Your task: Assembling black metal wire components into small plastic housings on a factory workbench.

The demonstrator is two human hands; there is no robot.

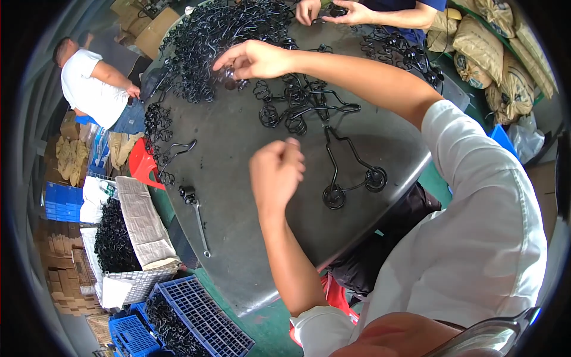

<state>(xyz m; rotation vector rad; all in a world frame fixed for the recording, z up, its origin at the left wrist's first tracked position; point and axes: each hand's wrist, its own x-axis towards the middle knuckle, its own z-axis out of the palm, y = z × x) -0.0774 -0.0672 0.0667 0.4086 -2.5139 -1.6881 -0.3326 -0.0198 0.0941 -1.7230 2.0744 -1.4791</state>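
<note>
My left hand hovers over the dark tabletop with its fingers curled in and the thumb up; nothing sticks out of it. Stretched across to the far pile, my right hand has its fingers apart. Just below those fingers is a small blurred dark piece, seemingly coiled; contact with them is unclear. The pile is made of black bent-wire parts with coiled ends. Several similar parts lie under my right forearm. Nearer to me rests one V-shaped black wire part with two coils.
A wrench lies by the left edge near a small black fitting. Across the table a co-worker's hands handle a part. Another person stands left, near a red chair. Blue crates and sacks flank the table.
</note>
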